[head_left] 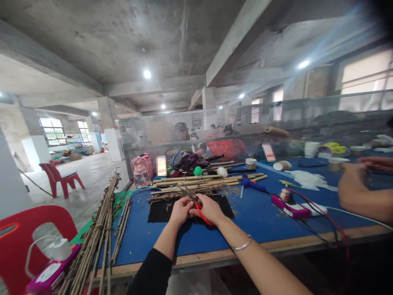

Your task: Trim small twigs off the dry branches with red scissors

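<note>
My right hand (211, 208) is closed around a pair of scissors with red handles (202, 214); the blades point up and away to the left. Close against it, my left hand (181, 209) has its fingertips pinched together. Whatever the left fingers hold is too small or hidden to name. Both hands are over a black cloth (157, 214) on the blue table. Just beyond them lies a bundle of thin dry twigs (162, 197), with pale bamboo-like sticks (181, 178) behind it.
Long dry stalks (100, 229) overhang the table's left edge. On the right are a blue glue gun (251, 184), a purple power strip (290, 208) with cables, and a co-worker's arm (362, 196). A perforated metal screen (264, 119) stands behind. A red chair (64, 217) is at left.
</note>
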The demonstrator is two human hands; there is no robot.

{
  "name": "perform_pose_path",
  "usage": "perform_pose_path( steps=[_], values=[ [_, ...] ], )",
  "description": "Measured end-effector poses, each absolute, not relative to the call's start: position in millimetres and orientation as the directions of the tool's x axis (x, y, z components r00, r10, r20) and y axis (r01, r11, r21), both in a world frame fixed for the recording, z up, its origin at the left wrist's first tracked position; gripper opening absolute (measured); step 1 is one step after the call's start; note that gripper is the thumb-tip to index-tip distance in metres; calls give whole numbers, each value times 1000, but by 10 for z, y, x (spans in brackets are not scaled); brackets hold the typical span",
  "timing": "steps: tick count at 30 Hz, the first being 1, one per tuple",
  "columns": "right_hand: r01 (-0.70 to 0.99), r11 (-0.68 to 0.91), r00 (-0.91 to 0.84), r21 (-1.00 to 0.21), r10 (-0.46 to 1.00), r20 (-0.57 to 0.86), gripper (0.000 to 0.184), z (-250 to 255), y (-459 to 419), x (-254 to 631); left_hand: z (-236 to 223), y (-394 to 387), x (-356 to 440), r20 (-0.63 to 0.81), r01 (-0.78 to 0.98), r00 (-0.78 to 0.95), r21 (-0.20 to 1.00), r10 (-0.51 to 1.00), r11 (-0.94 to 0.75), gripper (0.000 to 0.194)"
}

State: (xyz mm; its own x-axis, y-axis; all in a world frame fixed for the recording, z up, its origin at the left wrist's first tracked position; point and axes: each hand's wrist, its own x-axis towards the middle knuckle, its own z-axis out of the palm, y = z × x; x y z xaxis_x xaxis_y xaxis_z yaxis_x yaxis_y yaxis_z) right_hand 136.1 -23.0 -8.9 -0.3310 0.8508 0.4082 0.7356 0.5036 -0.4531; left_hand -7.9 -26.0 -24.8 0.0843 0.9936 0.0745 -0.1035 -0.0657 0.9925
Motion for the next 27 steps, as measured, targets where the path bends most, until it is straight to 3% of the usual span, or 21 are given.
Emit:
perform_pose_path(
  steps=[8,21,27],
  values=[
    [720,544,-352,-432,822,448,66,-175,-138,1365,-276,-242,-112,122,-99,175,989,977,-106,31],
    [782,454,-317,-427,879,355,47,-53,-243,1380,-248,-256,-118,119,-77,130,991,984,-110,33],
    [811,446,-302,-379,873,382,48,-76,-219,1366,-247,-243,-122,117,-69,99,992,988,-110,31]
  ],
)
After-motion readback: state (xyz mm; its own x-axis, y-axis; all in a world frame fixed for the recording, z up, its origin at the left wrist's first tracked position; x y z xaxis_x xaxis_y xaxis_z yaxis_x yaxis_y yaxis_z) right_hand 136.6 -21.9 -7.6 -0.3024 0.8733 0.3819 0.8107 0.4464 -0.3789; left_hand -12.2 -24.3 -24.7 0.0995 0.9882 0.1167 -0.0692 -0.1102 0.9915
